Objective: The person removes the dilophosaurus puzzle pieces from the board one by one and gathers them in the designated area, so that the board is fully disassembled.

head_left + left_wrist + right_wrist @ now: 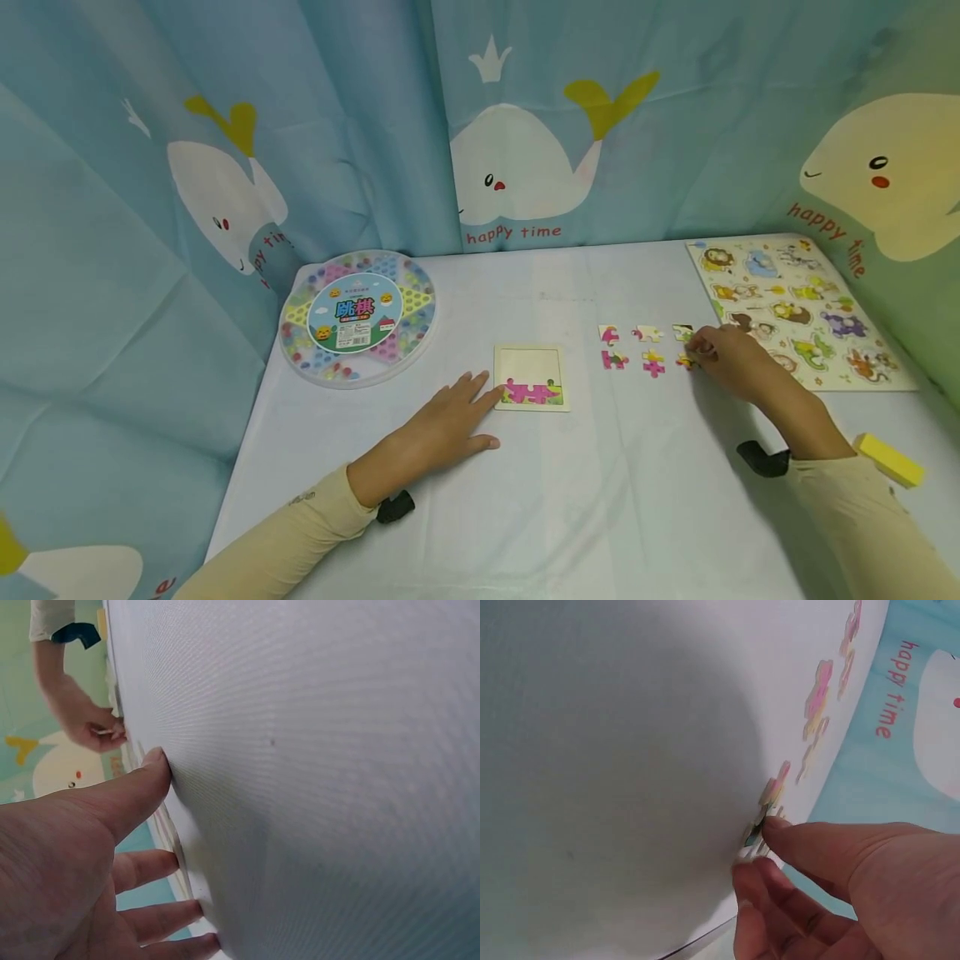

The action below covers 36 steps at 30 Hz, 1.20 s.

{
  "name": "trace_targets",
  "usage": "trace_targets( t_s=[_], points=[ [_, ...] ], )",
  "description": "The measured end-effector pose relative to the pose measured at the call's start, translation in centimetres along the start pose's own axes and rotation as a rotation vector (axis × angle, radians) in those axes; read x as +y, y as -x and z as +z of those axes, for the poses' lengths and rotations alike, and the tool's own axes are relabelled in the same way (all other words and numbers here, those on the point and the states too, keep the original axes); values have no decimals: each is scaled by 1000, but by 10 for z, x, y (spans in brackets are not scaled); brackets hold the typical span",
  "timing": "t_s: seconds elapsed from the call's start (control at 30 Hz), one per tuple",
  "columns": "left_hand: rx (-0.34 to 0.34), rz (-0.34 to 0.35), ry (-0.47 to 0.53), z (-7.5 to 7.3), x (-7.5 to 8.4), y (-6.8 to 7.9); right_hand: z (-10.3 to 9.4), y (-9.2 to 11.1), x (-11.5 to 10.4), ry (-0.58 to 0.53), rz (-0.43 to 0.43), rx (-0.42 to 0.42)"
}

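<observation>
A small square puzzle tray (528, 362) lies in the middle of the table, with pink and green pieces (531, 393) fitted along its near side. My left hand (442, 425) lies spread beside it, the index fingertip touching its left edge. To the right, loose jigsaw pieces sit in two rows, among them a pink one (653, 364) and a pale one (648, 333). At the right end of these rows my right hand (731, 358) pinches a puzzle piece (753, 834) between thumb and fingers, low over the table; the fingers partly hide it.
A round Chinese checkers set (356, 321) stands at the back left. An animal puzzle board (806, 312) lies at the back right, close behind my right hand. A yellow block (890, 460) is beside the right sleeve. A patterned curtain (360, 125) borders the table.
</observation>
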<state>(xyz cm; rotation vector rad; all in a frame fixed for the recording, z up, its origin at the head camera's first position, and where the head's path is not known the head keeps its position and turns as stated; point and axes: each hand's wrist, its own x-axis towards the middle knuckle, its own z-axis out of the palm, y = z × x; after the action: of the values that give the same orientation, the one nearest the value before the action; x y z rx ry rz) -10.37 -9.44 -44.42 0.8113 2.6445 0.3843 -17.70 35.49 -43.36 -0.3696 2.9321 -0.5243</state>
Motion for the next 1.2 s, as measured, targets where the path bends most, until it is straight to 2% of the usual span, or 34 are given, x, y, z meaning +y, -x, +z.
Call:
trace_targets(
  t_s=[0.1,0.2,0.4,0.5,0.6,0.77,0.93,1.2],
  points=[
    [-2,0,-3,0,0,0,0,1,-6,1,12,28],
    [-8,-2,-11,-1,0,0,-1,0,-23,-16,1,54],
    [-13,-6,-15,-1,0,0,5,-9,-84,-100,-100,66],
    [-9,-4,-17,-1,0,0,18,-15,-119,-138,-152,51],
    [-4,-2,-14,-2,1,0,35,-19,-151,-167,-196,-1],
    [6,3,-26,-1,0,-1,61,-22,-191,-182,-262,-83],
    [13,8,-51,-1,-1,-3,79,-25,-211,-160,-345,-63],
    [-12,10,-44,-4,-3,-2,91,-29,-215,-112,-336,-83]
  ],
)
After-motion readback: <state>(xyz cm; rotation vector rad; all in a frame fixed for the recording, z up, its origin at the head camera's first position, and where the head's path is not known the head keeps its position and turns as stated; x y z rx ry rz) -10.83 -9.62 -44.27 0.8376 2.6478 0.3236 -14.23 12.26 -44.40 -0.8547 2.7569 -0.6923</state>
